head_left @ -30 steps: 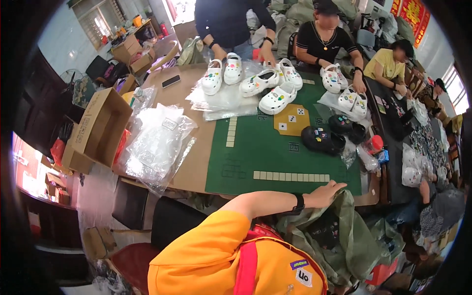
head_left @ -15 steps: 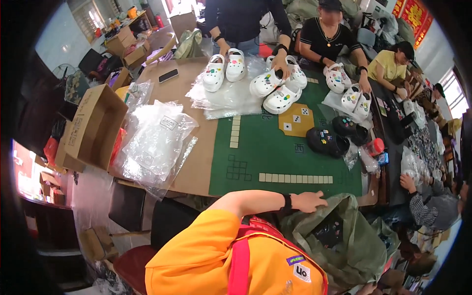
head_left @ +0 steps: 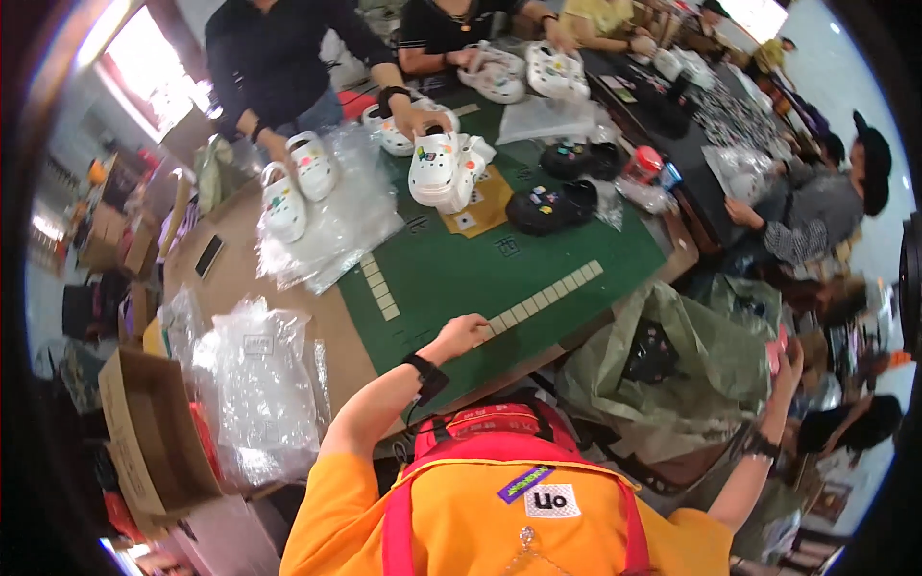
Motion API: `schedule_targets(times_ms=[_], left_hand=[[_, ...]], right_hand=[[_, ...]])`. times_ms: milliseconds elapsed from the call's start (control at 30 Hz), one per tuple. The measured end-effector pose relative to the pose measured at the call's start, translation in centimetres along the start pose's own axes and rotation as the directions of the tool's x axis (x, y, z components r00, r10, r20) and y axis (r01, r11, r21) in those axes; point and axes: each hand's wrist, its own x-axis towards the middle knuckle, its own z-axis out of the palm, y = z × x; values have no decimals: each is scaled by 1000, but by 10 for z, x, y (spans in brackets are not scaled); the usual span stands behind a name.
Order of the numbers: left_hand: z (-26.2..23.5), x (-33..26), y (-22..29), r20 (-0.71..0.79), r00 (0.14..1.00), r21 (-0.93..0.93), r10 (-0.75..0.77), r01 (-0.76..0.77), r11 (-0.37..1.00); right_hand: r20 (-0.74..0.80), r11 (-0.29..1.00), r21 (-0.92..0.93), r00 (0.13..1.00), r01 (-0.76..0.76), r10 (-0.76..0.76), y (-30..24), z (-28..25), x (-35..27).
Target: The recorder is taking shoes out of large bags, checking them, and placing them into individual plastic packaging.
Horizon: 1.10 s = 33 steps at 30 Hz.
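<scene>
My left hand (head_left: pixel 461 336) hovers low over the green game mat (head_left: pixel 432 312), its fingers curled together around nothing visible, beside a printed row of pale tiles. At the sack's right side, my right hand (head_left: pixel 786 370) grips the rim of a large olive-green sack (head_left: pixel 600 370), where a pinkish-red patch shows by the fingers. Inside the sack's mouth lie black clogs (head_left: pixel 651 353) with charms. Farther across the mat sit a black clog (head_left: pixel 550 206) with colourful charms and another black pair (head_left: pixel 580 158) behind it.
A person across the table holds white clogs (head_left: pixel 437 173) and touches a white pair (head_left: pixel 284 200) on clear bags. More clear plastic bags (head_left: pixel 259 384), a phone (head_left: pixel 208 256) and an open cardboard box (head_left: pixel 154 432) are at the left. A red-lidded jar (head_left: pixel 643 163) stands at the right.
My left hand has left the sack's rim and moved left over the mat. My right hand has come up along the sack's right side. The view has turned; the person opposite has lifted white clogs.
</scene>
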Motion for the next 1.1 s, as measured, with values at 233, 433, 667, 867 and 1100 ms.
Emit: schedule_targets(times_ms=[233, 433, 667, 867, 1100], left_hand=[[-11, -16, -18, -1, 994, -72, -106, 105, 992], [-17, -28, -43, -38, 978, -165, -208, 199, 966], [-39, -60, -78, -166, 906, -305, -389, 328, 894], [-42, -15, -75, -208, 946, -135, -250, 226, 965], [-31, 44, 11, -140, 986, -232, -94, 60, 971]], right_hand=[[521, 998, -57, 854, 27, 6, -148, 134, -40], [931, 927, -45, 352, 374, -97, -219, 200, -57], [972, 799, -65, 220, 598, -86, -305, 167, -25], [756, 728, -82, 518, 681, -400, -394, 152, 42], [818, 793, 70, 420, 606, -394, -328, 331, 136]])
